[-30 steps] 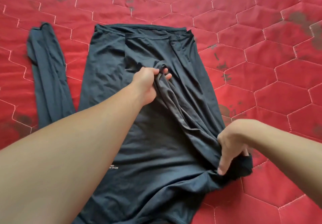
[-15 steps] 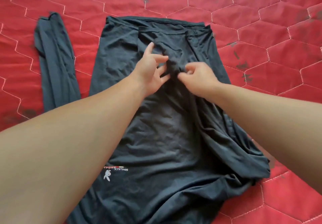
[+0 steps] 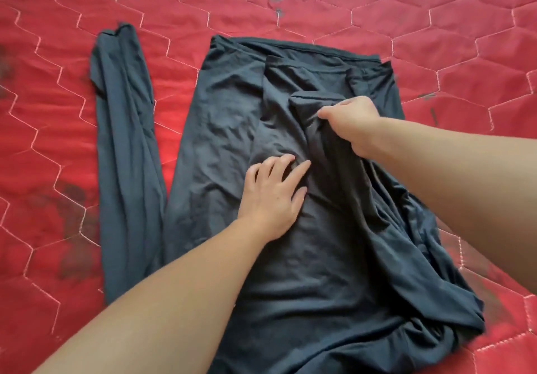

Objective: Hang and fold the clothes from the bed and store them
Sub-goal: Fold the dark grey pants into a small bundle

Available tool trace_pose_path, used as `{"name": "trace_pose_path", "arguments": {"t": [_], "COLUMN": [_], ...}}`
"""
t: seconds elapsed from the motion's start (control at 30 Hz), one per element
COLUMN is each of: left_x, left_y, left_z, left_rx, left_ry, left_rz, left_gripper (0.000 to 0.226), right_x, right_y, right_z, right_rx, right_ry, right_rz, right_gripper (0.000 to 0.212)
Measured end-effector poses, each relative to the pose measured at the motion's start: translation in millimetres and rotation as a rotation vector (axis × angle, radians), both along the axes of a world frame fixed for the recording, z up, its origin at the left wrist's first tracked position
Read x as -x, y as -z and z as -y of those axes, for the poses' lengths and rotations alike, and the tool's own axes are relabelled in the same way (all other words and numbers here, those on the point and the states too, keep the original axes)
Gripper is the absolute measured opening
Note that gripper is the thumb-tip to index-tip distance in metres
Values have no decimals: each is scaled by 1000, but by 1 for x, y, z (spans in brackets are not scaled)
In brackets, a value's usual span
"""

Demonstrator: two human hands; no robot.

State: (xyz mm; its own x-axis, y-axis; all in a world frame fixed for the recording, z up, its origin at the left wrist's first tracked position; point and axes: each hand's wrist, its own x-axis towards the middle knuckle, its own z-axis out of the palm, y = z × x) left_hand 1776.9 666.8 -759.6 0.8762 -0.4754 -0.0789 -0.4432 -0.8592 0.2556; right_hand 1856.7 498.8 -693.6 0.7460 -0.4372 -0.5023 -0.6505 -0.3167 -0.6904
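Folding is the step in hand: the dark shirt [image 3: 220,129] lies mid-bed, left hand [image 3: 271,196] pressing it with spread fingers, right hand [image 3: 353,122] pinching the folded-in sleeve [image 3: 325,152], which likely needs smoothing flat next.

Bright, even daylight; soft faint shadows; slight softness overall; mild wide-angle bending at edges.

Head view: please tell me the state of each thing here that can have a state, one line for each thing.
Dark shirt: spread on the bed, right side folded inward, wrinkled.
Left sleeve: stretched out flat, not yet folded.
Left hand: fingers spread, pressing on the shirt.
Right hand: pinching the folded-in fabric.
Red quilt: lying flat, with dark stains.
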Motion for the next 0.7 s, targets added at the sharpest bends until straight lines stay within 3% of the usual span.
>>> {"name": "trace_pose_path", "arguments": {"t": [0.1,0.17,0.2,0.3,0.33,0.47,0.7], "left_x": [5,4,3,3,2,2,-6], "left_y": [12,12,11,14,15,16,8], "left_z": [-11,-10,-9,-9,-10,-9,-9], "left_rx": [-92,-113,-115,-113,-111,-111,-123], "left_ry": [39,31,31,41,40,28,29], "left_rz": [-11,-40,-32,-27,-17,-2,-89], "left_gripper": [55,56,56,56,56,56,57], "right_x": [-19,-35,-42,-48,-48,-37,71], "right_y": [-13,-25,-29,-24,-19,-2,31], "right_z": [-2,-3,-7,-20,-20,6,59], "right_rx": [275,388,398,287,274,382,466], "right_ry": [8,-99,-224,-730,-776,-587,-589], "right_rz": [272,450,458,167,137,226,270], "right_gripper": [25,18,16,39,42,34,37]}}
